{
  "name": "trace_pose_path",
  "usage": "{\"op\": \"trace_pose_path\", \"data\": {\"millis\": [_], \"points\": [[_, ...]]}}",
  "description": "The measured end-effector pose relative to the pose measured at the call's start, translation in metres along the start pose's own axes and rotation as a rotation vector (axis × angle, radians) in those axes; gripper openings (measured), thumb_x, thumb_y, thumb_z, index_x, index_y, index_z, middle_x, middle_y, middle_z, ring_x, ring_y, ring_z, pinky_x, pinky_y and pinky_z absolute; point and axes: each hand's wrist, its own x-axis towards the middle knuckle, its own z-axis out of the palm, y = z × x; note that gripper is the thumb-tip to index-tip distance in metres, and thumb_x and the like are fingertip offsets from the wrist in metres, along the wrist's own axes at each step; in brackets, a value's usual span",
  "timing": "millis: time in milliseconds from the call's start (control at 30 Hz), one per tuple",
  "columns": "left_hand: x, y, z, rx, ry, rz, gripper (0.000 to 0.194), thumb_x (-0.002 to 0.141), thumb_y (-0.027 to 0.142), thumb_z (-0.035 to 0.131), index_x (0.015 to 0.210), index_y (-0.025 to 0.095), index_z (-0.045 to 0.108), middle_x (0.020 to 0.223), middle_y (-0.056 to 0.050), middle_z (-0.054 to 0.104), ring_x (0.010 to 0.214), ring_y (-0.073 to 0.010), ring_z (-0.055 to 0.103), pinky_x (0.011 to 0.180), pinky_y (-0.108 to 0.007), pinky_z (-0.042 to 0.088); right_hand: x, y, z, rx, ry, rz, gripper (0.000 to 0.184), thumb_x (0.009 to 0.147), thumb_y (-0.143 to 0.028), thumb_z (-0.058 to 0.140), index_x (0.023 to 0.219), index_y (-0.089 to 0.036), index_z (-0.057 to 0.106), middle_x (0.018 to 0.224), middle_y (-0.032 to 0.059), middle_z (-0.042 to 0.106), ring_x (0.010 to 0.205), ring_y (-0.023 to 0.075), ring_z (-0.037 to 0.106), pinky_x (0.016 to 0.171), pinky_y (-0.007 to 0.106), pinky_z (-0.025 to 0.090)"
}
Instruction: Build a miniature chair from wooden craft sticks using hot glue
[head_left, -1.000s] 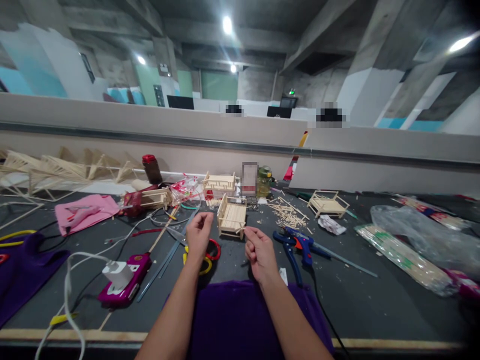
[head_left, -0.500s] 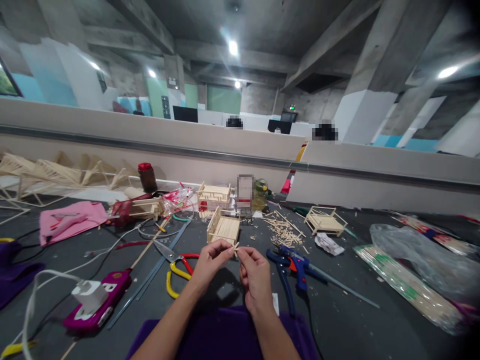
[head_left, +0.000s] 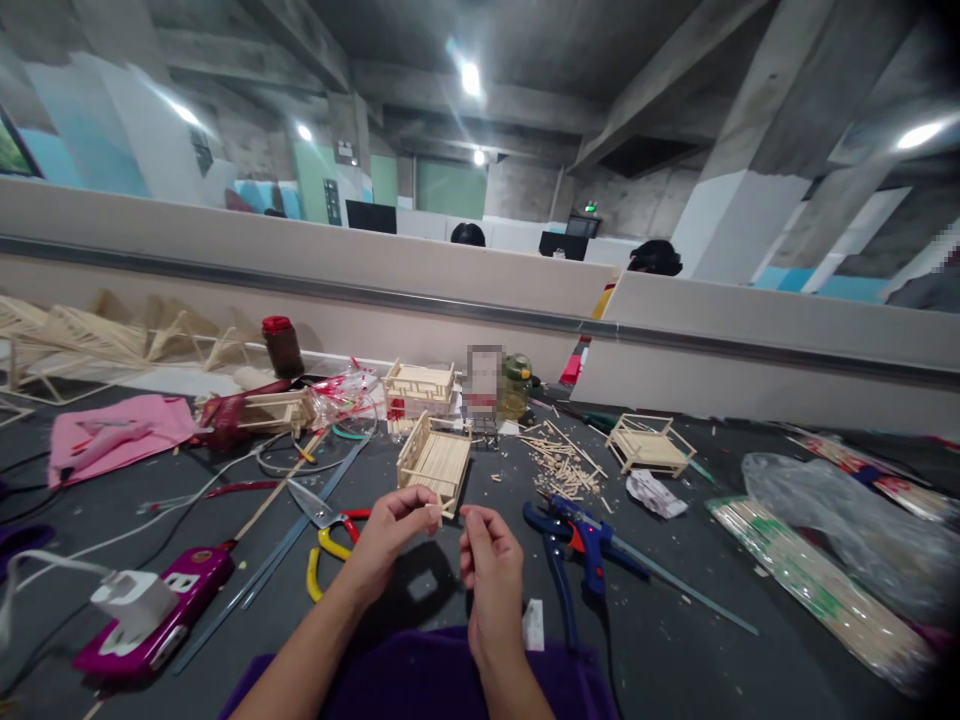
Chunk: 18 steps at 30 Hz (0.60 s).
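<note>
My left hand [head_left: 401, 535] pinches a small piece of short wooden sticks [head_left: 448, 509] between thumb and forefinger. To its right, my right hand [head_left: 493, 565] is closed with thumb and fingertips together, a small gap away from that piece; what it holds, if anything, is too small to make out. Just beyond my fingers stands a miniature bed-like frame of wooden sticks [head_left: 436, 462]. Red and yellow scissors [head_left: 330, 530] lie left of my left hand. Blue cutting pliers [head_left: 556, 560] and a blue glue gun [head_left: 591, 545] lie right of my right hand.
Cut stick pieces [head_left: 566, 462] are heaped behind the glue gun. Another small stick frame [head_left: 651, 445] stands at the back right, near bagged sticks [head_left: 817, 580]. On the left lie a magenta power strip [head_left: 161, 615] with cables and a pink cloth [head_left: 120, 440]. A low partition [head_left: 315, 290] closes the back.
My hands have come apart: my right hand has let go of the small stick piece, which stays in my left hand. The view has shifted slightly.
</note>
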Motion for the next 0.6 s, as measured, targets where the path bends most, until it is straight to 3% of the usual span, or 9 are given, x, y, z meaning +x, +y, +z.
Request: {"op": "trace_pose_path", "data": {"millis": [100,200,267,367,500,600], "points": [[0.001,-0.003,-0.002,-0.004,-0.007,-0.010,0.017,0.070,0.033,0.073,0.069,0.018,0.065,0.062,0.001,0.057,0.062,-0.0131,0.049,0.064,-0.024,0.038,-0.005,-0.007,-0.005,-0.127,-0.026,-0.074,0.037,0.077,-0.054,0.064,0.087,-0.019,0.068,0.063,-0.0005,0.057,0.047,0.0098,0.044,0.040,0.019,0.030],[0.001,-0.004,-0.005,0.011,0.001,-0.017,0.019,0.073,0.034,0.072,0.069,0.017,0.063,0.062,0.001,0.056,0.063,-0.0131,0.049,0.065,-0.024,0.038,-0.017,-0.025,-0.021,-0.503,-0.145,-0.259,0.024,0.087,-0.042,0.057,0.082,-0.021,0.067,0.066,0.0010,0.062,0.058,0.0144,0.054,0.051,0.022,0.039],[0.001,-0.003,-0.006,0.024,0.010,-0.029,0.020,0.075,0.034,0.071,0.070,0.017,0.063,0.063,0.002,0.056,0.063,-0.0128,0.048,0.064,-0.023,0.037,-0.024,-0.038,-0.039,-0.826,-0.186,-0.410,0.021,0.091,-0.032,0.053,0.077,-0.022,0.065,0.071,0.0014,0.065,0.065,0.0163,0.059,0.058,0.023,0.040],[0.001,-0.004,-0.007,0.051,0.000,-0.032,0.021,0.078,0.035,0.069,0.071,0.017,0.062,0.065,0.001,0.055,0.065,-0.0127,0.047,0.066,-0.023,0.037,-0.023,-0.047,-0.079,-1.172,-0.143,-0.592,0.022,0.093,-0.026,0.049,0.076,-0.022,0.062,0.073,0.0021,0.066,0.070,0.0188,0.063,0.064,0.025,0.041],[0.002,-0.007,-0.004,0.101,-0.037,-0.058,0.024,0.077,0.039,0.071,0.075,0.017,0.063,0.068,0.001,0.056,0.067,-0.0128,0.047,0.066,-0.023,0.037,-0.009,-0.039,-0.132,-1.455,-0.177,-0.601,0.018,0.093,-0.023,0.047,0.092,-0.024,0.065,0.083,0.0036,0.068,0.075,0.0198,0.068,0.064,0.025,0.045],[0.003,-0.009,0.001,0.168,-0.086,-0.090,0.026,0.076,0.040,0.072,0.073,0.017,0.062,0.068,0.002,0.054,0.065,-0.0124,0.045,0.063,-0.022,0.035,-0.002,-0.030,-0.149,-1.603,-0.216,-0.577,0.023,0.093,-0.023,0.049,0.109,-0.025,0.066,0.091,0.0056,0.069,0.078,0.0209,0.071,0.061,0.025,0.047]]}}
